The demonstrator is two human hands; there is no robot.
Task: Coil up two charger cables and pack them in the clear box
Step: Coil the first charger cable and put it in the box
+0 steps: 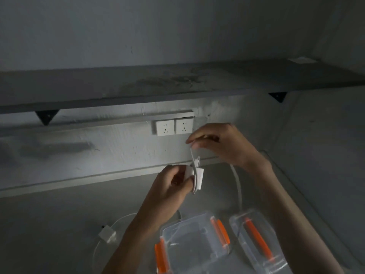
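The charger [198, 177] sits in left grip [171, 186]; right grip [219, 143] pinches cable [192, 155] above.

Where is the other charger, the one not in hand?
Head view, lower left: the other charger lies on the desk, just left of the left forearm and the clear box.

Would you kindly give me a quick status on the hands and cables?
Left hand grips white charger, cable part-wound round it. Right hand pinches the cable above. Second charger loose on desk. Clear box open, lid beside it.
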